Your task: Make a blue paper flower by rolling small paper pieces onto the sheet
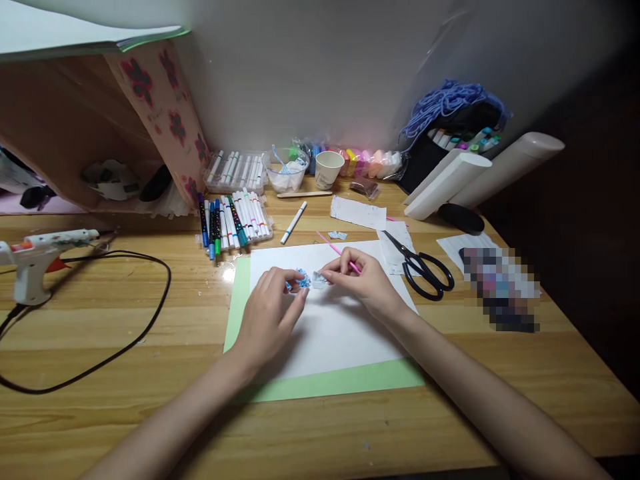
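Note:
Over a white sheet of paper [340, 333], my left hand [270, 310] holds a small blue-and-white speckled piece [303, 278] between thumb and fingers. My right hand [367, 280] pinches a small pale scrap [319, 280] close beside that piece; whether the two touch is unclear. A thin pink stick [331, 247] also passes through the fingers of my right hand, pointing up and left. Green paper [350, 383] shows beneath the white sheet. Black-handled scissors [425, 270] lie right of my right hand. Small blue-white scraps [337, 235] rest just beyond the sheet.
Behind are markers [245, 217], a loose marker [294, 223], a clear bowl [286, 170], a paper cup [329, 169] and a wooden stick [305, 194]. A glue gun [40, 257] with a looping black cable [167, 280] lies left. White rolls [450, 187] lean at right.

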A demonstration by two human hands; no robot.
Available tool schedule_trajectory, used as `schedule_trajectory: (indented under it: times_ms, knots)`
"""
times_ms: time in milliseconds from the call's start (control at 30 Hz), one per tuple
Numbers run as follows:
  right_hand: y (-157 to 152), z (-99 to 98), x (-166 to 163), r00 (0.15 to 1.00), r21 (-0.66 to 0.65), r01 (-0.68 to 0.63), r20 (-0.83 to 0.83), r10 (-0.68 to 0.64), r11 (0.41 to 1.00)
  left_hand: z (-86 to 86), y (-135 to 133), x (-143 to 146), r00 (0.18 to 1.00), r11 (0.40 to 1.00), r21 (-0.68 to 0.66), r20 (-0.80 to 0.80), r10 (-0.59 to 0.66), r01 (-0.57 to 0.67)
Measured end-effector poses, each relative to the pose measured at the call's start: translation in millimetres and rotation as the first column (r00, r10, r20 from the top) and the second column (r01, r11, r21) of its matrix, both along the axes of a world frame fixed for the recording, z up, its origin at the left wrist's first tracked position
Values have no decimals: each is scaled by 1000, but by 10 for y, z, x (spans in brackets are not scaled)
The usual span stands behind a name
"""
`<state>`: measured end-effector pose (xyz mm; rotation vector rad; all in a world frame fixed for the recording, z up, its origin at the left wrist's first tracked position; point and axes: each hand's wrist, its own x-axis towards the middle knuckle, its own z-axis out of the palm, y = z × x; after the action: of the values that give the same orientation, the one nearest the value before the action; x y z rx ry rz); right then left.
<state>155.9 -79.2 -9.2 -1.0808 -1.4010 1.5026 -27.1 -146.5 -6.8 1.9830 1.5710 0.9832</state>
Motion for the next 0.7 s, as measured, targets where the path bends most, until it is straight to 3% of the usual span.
schedule_trajectory:
  times_ms: [200,433,700]
  knots:
    - [-176,9,-167,988,-57,-135,-84,130,989,-27,-18,-19,977,967,-253,200,80,-27]
    - [-228,3,-175,990,-51,-137,-25,136,989,-34,-27,-54,970,950,-312,226,92,-18]
    - [-311,-67,-199,972,244,-139,221,85,960,-75,-46,-49,992,957,-288,112,61,-26]
